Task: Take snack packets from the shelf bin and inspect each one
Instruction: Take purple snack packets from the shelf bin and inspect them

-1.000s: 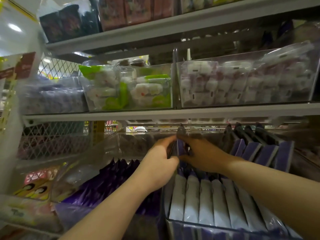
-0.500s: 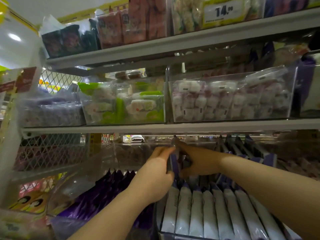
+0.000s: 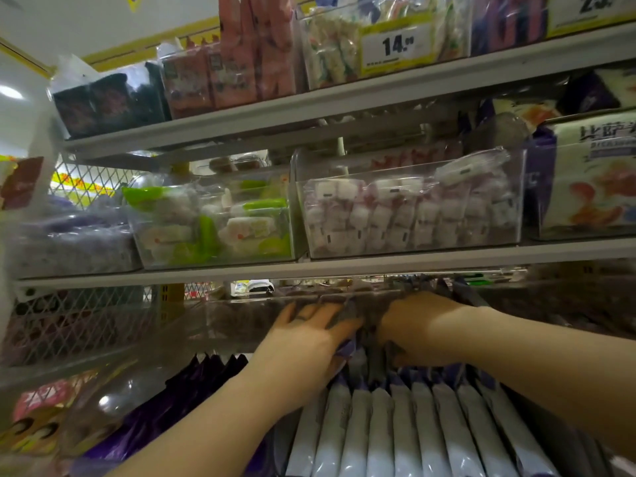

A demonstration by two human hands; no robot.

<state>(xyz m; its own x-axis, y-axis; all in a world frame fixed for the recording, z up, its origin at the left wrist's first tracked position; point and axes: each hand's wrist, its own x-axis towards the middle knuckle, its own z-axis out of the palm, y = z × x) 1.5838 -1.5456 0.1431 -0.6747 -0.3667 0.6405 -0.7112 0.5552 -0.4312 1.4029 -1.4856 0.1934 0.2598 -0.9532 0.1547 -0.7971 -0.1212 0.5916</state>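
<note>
Store shelving, lower clear bin (image 3: 247, 318): left hand (image 3: 306, 342) pinches a purple snack packet (image 3: 347, 327). Right hand (image 3: 423, 328) is just beside it, fingers buried among upright packets; grip cannot be told.

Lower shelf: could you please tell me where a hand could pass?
Free: the gap above the purple packets in the left bin, between the mesh panel and the left hand. Crowded: white packets packed tight below the right hand.
</note>
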